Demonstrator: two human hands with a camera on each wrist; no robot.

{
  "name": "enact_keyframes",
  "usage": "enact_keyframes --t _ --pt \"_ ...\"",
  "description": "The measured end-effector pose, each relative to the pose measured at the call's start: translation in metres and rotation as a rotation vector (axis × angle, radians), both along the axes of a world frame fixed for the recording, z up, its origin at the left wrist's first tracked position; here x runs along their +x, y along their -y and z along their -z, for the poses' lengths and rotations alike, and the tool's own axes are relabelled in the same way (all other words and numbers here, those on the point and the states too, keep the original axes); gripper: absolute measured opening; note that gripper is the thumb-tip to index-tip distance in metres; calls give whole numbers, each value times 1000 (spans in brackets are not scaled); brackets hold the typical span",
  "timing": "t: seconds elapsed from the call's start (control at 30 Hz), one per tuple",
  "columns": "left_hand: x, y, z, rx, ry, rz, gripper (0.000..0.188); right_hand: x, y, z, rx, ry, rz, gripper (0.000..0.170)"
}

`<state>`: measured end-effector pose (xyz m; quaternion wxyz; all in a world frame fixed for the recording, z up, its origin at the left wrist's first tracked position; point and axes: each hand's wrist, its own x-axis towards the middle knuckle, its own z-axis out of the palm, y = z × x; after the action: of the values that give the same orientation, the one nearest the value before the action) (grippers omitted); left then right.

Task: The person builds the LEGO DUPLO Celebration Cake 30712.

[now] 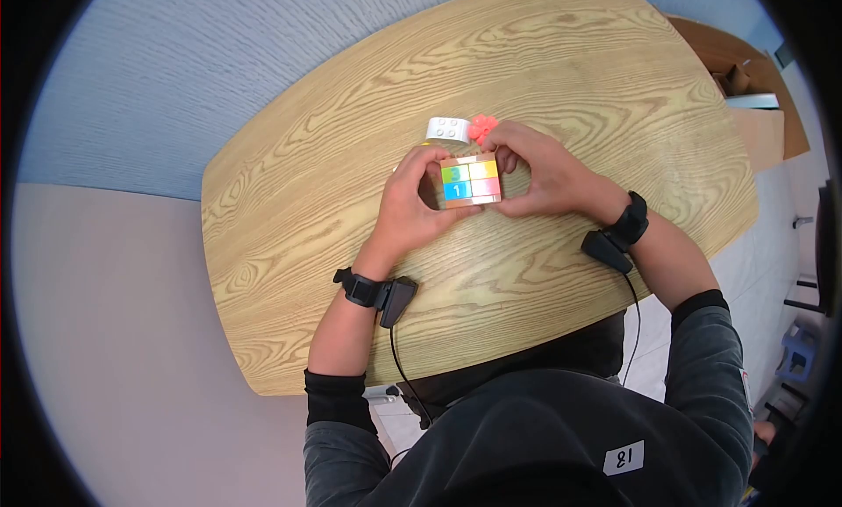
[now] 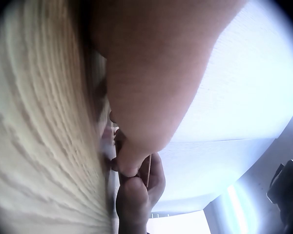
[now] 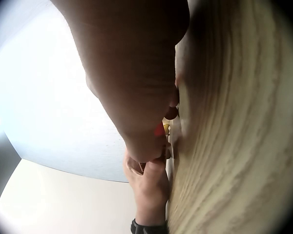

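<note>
Between both hands is a stack of toy building blocks (image 1: 471, 181), with green, yellow, blue and pink faces between brown layers. The digits 3 and 1 show on its left faces. My left hand (image 1: 408, 196) grips its left side, thumb along the near lower edge and fingers at the far left corner. From the other side my right hand (image 1: 548, 175) holds it, thumb near the lower right corner and fingers curled at the upper right. In the left wrist view, the left hand (image 2: 146, 97) hides most of the stack; the right hand (image 3: 132, 87) does likewise in the right wrist view.
Just beyond the hands lie a white studded block (image 1: 448, 129) and a coral-red flower-shaped piece (image 1: 482, 127). A bit of yellow (image 1: 426, 144) peeks out by the left fingers. The wooden table (image 1: 351, 95) has curved edges, and its far side meets a pale blue wall (image 1: 219, 60).
</note>
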<state>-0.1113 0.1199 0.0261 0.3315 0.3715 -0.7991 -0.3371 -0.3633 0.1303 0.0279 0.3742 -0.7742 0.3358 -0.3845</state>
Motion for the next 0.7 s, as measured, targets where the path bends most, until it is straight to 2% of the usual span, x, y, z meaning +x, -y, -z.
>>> enact_keyframes --t 0.1,0.17,0.23,0.7 --pt "0 -1 -2 -1 16 -13 74 -1 -1 -2 -26 -46 24 65" --pt "-1 -3 -5 -16 29 -17 74 -1 -2 -6 79 -65 27 66" --pt "-2 -3 -6 -32 42 -20 74 -1 -3 -10 68 -81 31 67" --pt "1 4 9 69 -101 -2 74 -3 -3 -11 50 -123 57 74"
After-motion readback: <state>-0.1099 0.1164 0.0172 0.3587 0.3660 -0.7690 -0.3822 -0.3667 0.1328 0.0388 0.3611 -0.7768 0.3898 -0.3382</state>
